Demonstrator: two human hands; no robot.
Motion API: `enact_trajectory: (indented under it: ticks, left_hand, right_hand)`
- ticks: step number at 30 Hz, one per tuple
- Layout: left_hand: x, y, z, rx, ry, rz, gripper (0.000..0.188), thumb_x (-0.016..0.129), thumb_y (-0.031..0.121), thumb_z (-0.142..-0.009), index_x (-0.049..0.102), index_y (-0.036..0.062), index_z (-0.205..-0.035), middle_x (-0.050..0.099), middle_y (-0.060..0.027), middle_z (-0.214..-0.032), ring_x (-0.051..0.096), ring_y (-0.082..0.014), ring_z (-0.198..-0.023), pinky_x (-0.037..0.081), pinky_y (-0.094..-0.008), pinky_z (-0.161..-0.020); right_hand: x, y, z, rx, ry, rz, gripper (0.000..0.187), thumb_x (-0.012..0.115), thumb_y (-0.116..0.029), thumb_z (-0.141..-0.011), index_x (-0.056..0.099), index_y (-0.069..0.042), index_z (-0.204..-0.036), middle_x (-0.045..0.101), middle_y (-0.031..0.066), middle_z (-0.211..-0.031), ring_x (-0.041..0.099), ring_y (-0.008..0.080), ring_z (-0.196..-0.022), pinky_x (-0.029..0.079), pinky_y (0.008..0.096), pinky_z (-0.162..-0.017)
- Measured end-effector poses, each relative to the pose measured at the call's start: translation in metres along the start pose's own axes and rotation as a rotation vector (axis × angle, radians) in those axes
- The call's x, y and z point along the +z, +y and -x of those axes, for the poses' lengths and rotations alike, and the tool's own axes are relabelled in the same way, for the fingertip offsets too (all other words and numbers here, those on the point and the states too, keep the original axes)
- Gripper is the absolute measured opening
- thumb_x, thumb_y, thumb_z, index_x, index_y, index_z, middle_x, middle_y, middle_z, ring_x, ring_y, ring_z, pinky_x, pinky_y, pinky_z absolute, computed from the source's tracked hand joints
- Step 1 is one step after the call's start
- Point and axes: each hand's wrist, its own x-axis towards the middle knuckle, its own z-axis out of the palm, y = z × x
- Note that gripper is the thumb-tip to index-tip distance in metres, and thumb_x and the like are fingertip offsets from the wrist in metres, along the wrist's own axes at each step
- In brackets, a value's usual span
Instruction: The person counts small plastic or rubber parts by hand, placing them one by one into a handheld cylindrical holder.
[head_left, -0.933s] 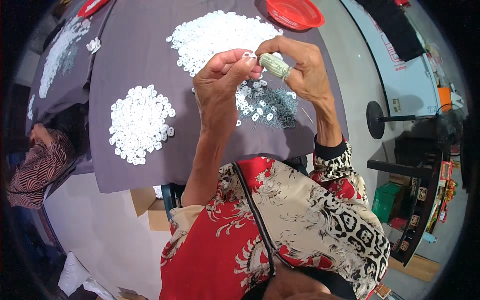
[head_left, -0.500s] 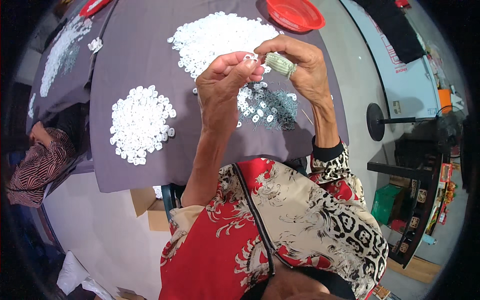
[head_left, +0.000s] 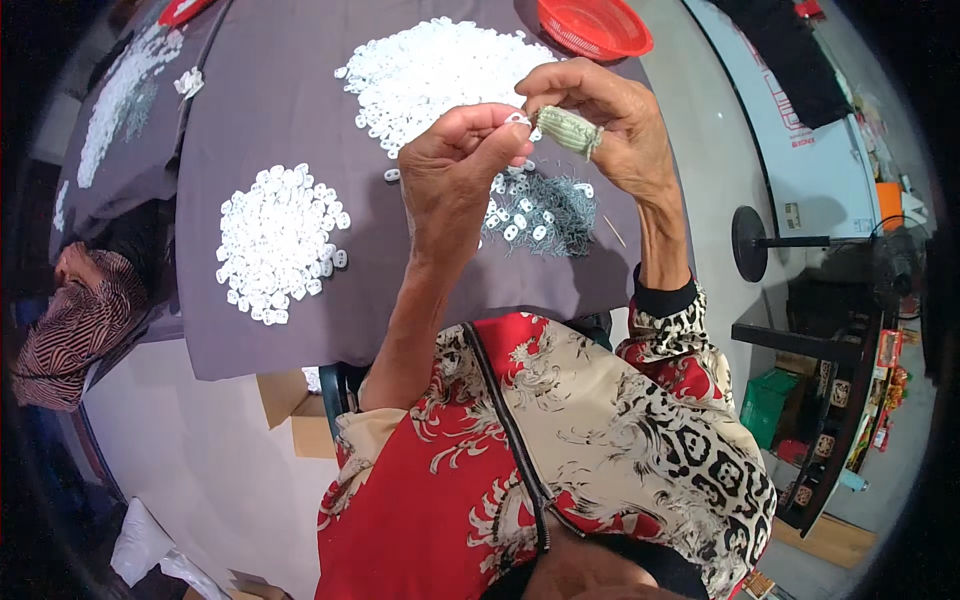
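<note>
My left hand (head_left: 450, 170) pinches a small white plastic piece with holes (head_left: 517, 118) between thumb and forefinger. Close to it, on the right, my right hand (head_left: 630, 125) has its fingers bent inward; whatever its fingertips hold is too small to make out. A pale green knitted cover (head_left: 568, 131) sits on a digit of that hand. Below both hands lies a heap of thin grey slivers (head_left: 565, 215) with several white pieces mixed in. Beyond them spreads a large pile of similar white pieces (head_left: 430, 75). A smaller white pile (head_left: 278, 245) is left of my forearm.
The table has a grey-purple cloth (head_left: 320, 340). A red plastic basket (head_left: 597, 28) stands at the far right edge, and a thin stick (head_left: 615, 232) lies near the slivers. Another person's arm (head_left: 85, 310) rests by a neighbouring table at left. A cardboard box (head_left: 312, 428) stands below.
Both hands have shifted slightly to the right, and the right fingertips have drawn a little away from the white piece. The piece stays in my left hand's pinch.
</note>
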Motion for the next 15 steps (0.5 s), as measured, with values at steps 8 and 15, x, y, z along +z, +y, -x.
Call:
enact_trajectory:
  ticks: [8,15]
  left_hand:
    - [0.000,0.000,0.000,-0.004,-0.002,-0.027,0.013,0.063,0.003,-0.074,0.062,-0.0012,-0.086,0.061,-0.0033,-0.069,0.056,-0.0054,-0.061,0.046,-0.0167,-0.057]
    - [0.000,0.000,0.002,-0.008,0.001,-0.064,0.012,0.063,0.005,-0.074,0.063,-0.0003,-0.086,0.060,-0.0017,-0.067,0.054,-0.0035,-0.060,0.043,-0.0149,-0.055]
  right_hand:
    - [0.000,-0.003,0.000,0.005,-0.013,0.037,0.027,0.062,-0.004,-0.073,0.056,0.004,-0.098,0.058,0.0065,-0.086,0.057,0.0129,-0.081,0.045,0.0246,-0.074]
    - [-0.001,-0.010,-0.001,-0.051,-0.033,0.263,0.023,0.060,0.002,-0.070,0.058,0.001,-0.094,0.059,0.0056,-0.086,0.057,0.0132,-0.079,0.045,0.0239,-0.074]
